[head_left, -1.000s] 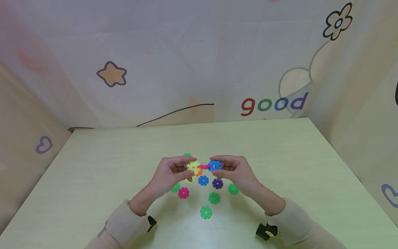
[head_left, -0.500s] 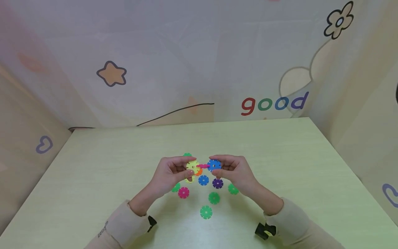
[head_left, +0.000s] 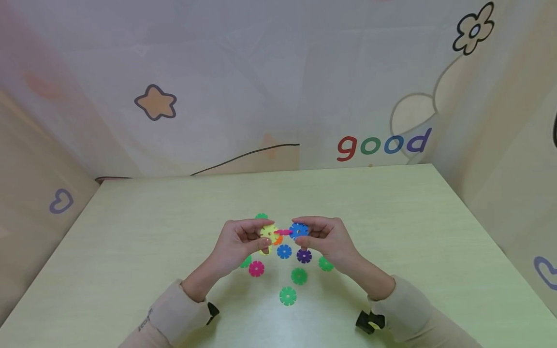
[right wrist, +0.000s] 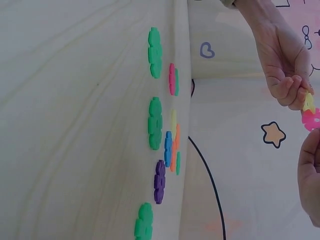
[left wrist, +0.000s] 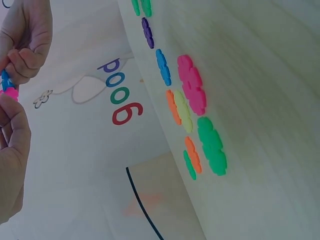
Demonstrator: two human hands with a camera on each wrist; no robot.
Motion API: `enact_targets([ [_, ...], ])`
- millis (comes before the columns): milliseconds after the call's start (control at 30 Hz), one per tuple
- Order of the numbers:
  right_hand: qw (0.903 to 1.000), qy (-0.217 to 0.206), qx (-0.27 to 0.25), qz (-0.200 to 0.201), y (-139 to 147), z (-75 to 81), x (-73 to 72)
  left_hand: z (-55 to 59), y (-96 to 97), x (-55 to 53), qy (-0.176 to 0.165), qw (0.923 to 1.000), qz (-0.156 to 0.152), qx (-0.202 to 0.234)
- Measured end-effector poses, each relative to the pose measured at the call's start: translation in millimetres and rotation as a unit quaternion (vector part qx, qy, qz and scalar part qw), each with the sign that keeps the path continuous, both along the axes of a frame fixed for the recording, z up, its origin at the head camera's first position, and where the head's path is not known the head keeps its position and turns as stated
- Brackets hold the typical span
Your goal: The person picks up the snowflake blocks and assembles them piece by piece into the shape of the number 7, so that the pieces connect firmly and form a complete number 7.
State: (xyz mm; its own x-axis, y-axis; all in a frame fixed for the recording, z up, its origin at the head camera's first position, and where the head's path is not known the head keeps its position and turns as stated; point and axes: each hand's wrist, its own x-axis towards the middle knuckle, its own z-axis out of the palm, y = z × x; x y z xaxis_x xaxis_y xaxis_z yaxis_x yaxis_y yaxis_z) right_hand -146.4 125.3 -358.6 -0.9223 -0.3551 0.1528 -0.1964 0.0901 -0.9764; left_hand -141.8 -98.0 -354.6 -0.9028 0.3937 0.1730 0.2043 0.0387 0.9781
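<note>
Pinching 1 yellow disc [head_left: 267, 231], 1 blue disc [head_left: 298, 230]

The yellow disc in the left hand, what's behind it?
From the head view, part of an orange disc peeks out behind the yellow disc. The rest is covered, so I can't tell what else hides.

Left disc [head_left: 267, 231]: was pinched in the left hand [head_left: 237, 245], above the table [head_left: 174, 217].
Right disc [head_left: 298, 228]: was pinched in the right hand [head_left: 329, 239].
Middle disc [head_left: 285, 232]: was held between these two, touching both.
Loose discs [head_left: 284, 251]: were spread on the table below the hands.
Nearest loose disc [head_left: 287, 296]: was placed before all the others.
Backdrop [head_left: 261, 72]: was hung behind the table.
</note>
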Motion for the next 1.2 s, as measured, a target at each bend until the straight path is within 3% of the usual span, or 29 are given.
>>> enact_targets([
  [400, 1.0, -0.004, 0.001, -0.005, -3, -5.6, 0.3, -3.2, -1.3, 0.1, 0.004, 0.9999, -0.008, -0.009],
  [633, 0.9999, 0.016, -0.003, 0.004, -5, -3.7, -0.2, -3.0, -3.3, 1.6, 0.015, 0.9999, -0.007, -0.002],
  [1200, 0.9988, 0.006, 0.035, 0.034, 13, -4.6, -0.8, -4.2, 1.6, 0.8, -0.018, 0.9996, -0.021, 0.01],
])
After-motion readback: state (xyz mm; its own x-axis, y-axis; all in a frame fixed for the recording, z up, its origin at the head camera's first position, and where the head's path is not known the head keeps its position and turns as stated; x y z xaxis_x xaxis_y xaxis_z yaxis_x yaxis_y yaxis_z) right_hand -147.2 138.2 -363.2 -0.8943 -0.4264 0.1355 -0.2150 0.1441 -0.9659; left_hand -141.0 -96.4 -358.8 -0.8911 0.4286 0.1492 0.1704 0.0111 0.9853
